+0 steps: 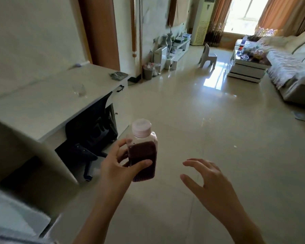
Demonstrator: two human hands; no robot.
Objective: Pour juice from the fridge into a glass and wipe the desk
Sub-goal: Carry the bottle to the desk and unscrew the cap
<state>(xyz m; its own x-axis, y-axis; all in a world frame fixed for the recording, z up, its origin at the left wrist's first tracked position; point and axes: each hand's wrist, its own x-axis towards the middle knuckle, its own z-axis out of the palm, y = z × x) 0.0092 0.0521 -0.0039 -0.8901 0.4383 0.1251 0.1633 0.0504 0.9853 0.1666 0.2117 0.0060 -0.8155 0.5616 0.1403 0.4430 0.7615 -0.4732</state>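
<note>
Gripping one juice bottle (142, 152) upright, your left hand (116, 164) wraps thumb and fingers round its dark-filled body, pale cap (141, 127) on. Your right hand (208, 180) hovers at its 3 o'clock, fingers spread, holding nothing. One empty glass (79, 89) stands on the white desk (42, 103) at 10 o'clock, near its front edge; one grey cloth (118, 75) lies at the far corner. Bare tiled floor (192, 120) stretches from 12 to 2 o'clock.

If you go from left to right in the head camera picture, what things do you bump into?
Glass on the desk → left hand → juice bottle it holds → right hand, empty → sofa.
</note>
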